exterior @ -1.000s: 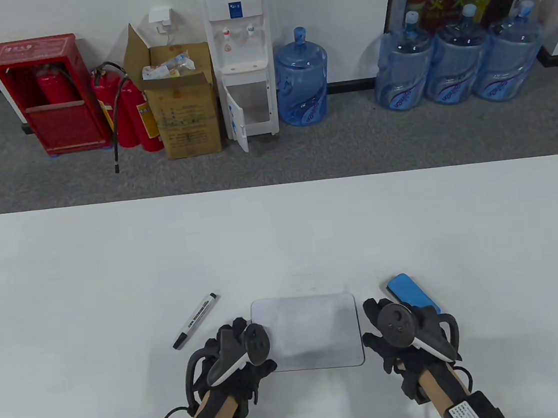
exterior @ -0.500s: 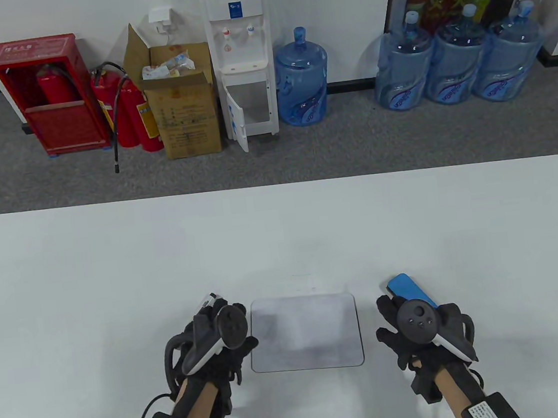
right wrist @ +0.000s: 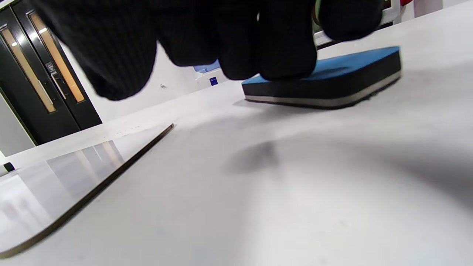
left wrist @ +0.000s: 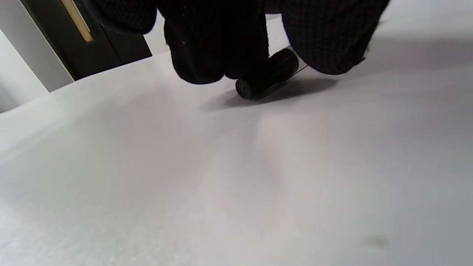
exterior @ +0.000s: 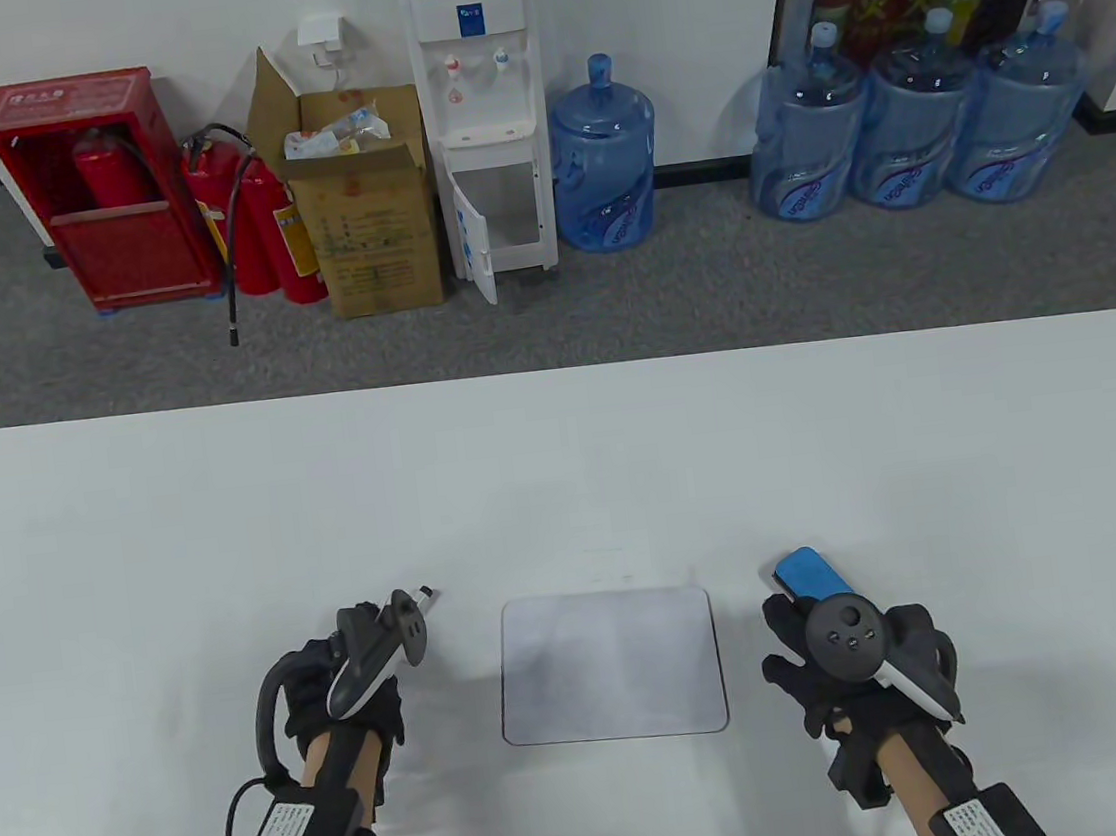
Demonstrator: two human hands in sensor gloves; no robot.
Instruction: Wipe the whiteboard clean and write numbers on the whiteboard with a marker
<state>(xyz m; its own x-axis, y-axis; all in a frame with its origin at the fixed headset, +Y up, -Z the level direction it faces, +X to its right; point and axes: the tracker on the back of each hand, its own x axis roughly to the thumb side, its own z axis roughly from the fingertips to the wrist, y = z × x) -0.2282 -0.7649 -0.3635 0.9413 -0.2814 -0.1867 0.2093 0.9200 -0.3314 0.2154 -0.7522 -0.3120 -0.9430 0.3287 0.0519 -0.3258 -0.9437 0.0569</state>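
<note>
The whiteboard lies flat at the table's near middle, grey with smudges and no writing. Left of it my left hand covers the marker, so only its far tip shows. In the left wrist view my fingers and thumb close on either side of the marker's black end, which lies on the table. The blue eraser lies flat to the right of the board. My right hand is over its near end. In the right wrist view its fingers hang loosely at the eraser's top.
The white table stretches far beyond the board. On the floor behind it stand a water dispenser, a cardboard box, red fire extinguishers and blue water jugs.
My left hand has left the board's left edge, moved left over the marker and turned on its side. My right hand has shifted a little right, over the eraser's near end.
</note>
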